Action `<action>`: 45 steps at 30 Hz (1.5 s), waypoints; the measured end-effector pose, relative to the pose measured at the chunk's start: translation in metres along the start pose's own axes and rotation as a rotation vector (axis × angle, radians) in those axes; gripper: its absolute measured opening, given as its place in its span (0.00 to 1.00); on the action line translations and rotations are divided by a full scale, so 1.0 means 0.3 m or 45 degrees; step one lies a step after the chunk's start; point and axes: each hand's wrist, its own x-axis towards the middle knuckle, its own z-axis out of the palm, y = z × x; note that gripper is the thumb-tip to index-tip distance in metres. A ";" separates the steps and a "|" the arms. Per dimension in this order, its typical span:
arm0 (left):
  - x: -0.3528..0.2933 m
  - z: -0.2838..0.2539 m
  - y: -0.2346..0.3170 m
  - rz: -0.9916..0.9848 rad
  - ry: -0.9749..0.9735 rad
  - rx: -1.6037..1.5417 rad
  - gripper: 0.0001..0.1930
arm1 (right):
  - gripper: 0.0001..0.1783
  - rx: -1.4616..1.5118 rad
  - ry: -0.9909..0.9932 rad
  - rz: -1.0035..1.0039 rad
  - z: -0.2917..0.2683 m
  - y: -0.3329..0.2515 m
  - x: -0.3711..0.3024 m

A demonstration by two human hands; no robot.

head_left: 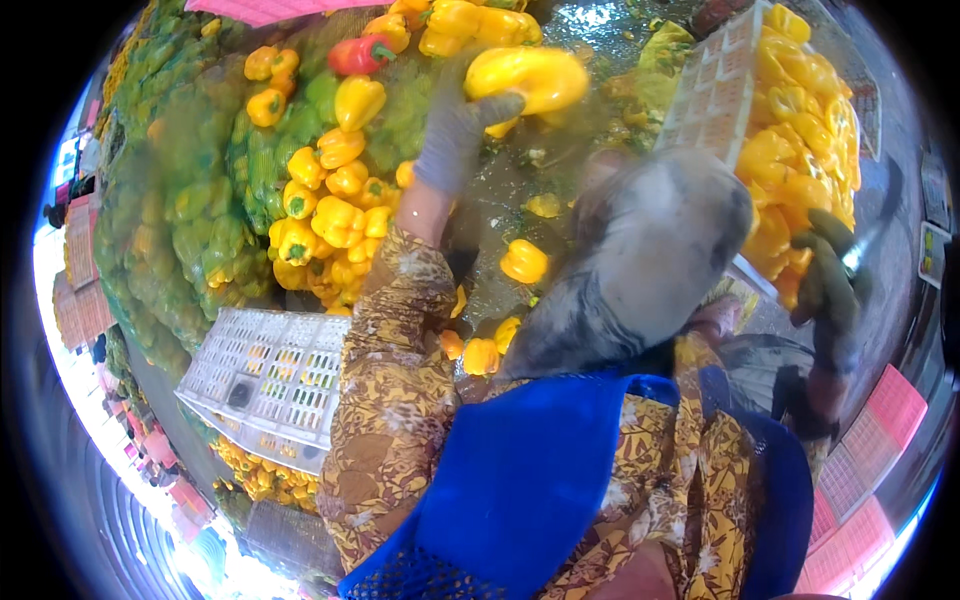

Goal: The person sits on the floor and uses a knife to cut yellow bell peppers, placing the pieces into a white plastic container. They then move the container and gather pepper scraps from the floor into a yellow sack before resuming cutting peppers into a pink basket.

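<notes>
My left hand (470, 105), in a pale grey glove, reaches over the wet surface with its fingers closed on a large yellow bell pepper (540, 80). Out at the right, my right hand (832, 275) wears a dark, dirty glove and seems closed around the handle of a knife; its blade (880, 225) looks thin and grey, blurred by glare. This hand is beside a white crate (705, 105) heaped with yellow bell peppers (800, 150). A red bell pepper (358, 56) and a loose yellow pepper pile (340, 222) lie around my left forearm.
Green net sacks of peppers (180, 220) rise at the left. A white slatted crate (270, 370) stands by my left elbow. My raised knee (650, 250) blocks the middle. Single peppers (524, 261) and scraps litter the wet ground. Pink crates (870, 460) stand at the lower right.
</notes>
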 end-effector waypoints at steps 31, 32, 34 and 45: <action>-0.037 1.116 0.103 0.278 -0.452 1.039 0.31 | 0.22 -0.225 0.309 -0.466 -0.215 0.346 -0.113; -0.042 1.122 0.111 0.281 -0.431 1.071 0.30 | 0.23 -0.257 0.344 -0.462 -0.201 0.340 -0.114; -0.041 1.122 0.109 0.323 -0.399 1.096 0.27 | 0.16 -0.450 0.523 -0.413 -0.166 0.323 -0.111; -0.060 1.111 0.092 0.431 -0.375 1.188 0.24 | 0.15 -0.509 0.300 -0.439 -0.174 0.338 -0.048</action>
